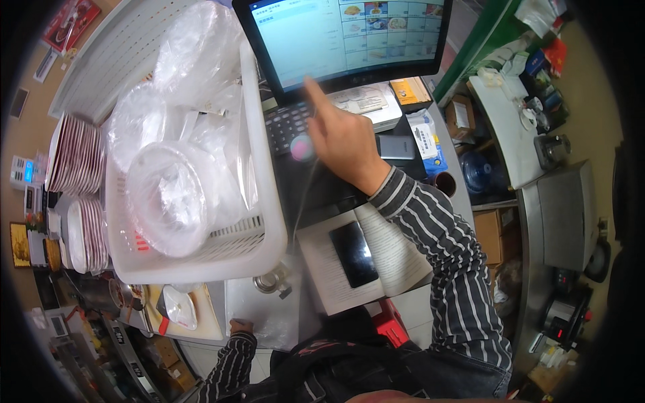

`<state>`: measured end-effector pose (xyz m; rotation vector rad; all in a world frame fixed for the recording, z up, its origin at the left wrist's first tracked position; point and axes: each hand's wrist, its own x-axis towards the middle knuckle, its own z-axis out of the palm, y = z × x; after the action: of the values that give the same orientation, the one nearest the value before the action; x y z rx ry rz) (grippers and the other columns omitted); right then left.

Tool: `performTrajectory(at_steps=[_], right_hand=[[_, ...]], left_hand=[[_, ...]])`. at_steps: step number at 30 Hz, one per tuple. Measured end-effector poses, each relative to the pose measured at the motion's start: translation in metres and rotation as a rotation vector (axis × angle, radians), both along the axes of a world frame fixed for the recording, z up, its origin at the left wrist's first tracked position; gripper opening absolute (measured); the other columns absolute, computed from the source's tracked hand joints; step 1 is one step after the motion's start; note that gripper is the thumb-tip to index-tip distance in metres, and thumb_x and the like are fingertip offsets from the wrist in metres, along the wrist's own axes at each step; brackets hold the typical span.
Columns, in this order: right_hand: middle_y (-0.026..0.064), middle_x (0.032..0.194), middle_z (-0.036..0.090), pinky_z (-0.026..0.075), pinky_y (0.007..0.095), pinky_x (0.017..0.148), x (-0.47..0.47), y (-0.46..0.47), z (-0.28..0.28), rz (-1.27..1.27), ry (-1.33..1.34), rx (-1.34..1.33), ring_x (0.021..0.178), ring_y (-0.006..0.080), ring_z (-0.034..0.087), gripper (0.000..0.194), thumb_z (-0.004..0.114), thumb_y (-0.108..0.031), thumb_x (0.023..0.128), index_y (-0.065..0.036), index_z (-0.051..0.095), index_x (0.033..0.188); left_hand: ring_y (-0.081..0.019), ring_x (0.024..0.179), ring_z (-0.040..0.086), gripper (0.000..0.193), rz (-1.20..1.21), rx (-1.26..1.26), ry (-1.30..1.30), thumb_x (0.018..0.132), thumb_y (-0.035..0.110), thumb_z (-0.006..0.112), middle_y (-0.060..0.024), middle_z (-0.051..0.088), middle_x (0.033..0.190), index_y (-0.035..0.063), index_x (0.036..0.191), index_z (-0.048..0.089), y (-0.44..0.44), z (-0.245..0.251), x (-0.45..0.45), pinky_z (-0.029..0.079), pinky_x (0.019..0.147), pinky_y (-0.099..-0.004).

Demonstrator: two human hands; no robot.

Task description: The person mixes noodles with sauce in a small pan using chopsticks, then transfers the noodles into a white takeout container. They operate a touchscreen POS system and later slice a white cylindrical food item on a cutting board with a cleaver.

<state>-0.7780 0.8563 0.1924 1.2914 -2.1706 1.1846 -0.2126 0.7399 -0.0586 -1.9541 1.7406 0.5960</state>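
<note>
My right hand (345, 138) reaches across the keyboard (287, 126) with its index finger stretched out at the lower edge of a touchscreen monitor (312, 45). Whether the fingertip presses the glass cannot be seen. The screen shows a grid of food pictures beside a pale panel. Low in the picture, my left hand (241, 326) is at the counter's front edge, beside a clear plastic sheet or bag (267, 317); its fingers are mostly hidden. A black smartphone (353, 254) lies on an open book (398, 252) in front of me.
A white plastic basket (274, 231) of clear plastic bowls or lids in bags (169, 199) stands left. Stacked trays (75, 156) are beyond it. Behind the wrist are a grey device (396, 147) and a dark cup (444, 184). A red stool (390, 322) is below the book.
</note>
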Motion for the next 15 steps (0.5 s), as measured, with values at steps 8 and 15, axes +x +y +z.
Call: performTrajectory(at_steps=[8,15], right_hand=[[0.0167,0.069,0.064,0.051,0.0444,0.056,0.021,0.017,-0.019,-0.120,-0.068,-0.018,0.058,0.0355,0.063,0.064,0.060,-0.013,0.085,-0.015,0.042,0.146],[0.0035,0.086,0.063,0.046,0.0220,0.064,0.074,0.083,-0.068,-0.178,-0.357,-0.106,0.071,0.0078,0.054,0.034,0.062,-0.014,0.097,-0.003,0.059,0.130]], left_hand=[[-0.0411,0.103,0.063,0.065,-0.206,0.041,0.231,0.072,0.031,0.074,-0.0249,0.066,0.108,-0.0022,0.122,0.049,0.002,-0.020,0.026,0.050,0.092,-0.0464],[-0.0276,0.076,0.065,0.028,-0.307,0.022,0.404,0.078,0.029,0.071,-0.0139,0.066,0.078,0.0050,0.088,0.059,-0.007,-0.059,0.046,0.053,0.072,-0.0388]])
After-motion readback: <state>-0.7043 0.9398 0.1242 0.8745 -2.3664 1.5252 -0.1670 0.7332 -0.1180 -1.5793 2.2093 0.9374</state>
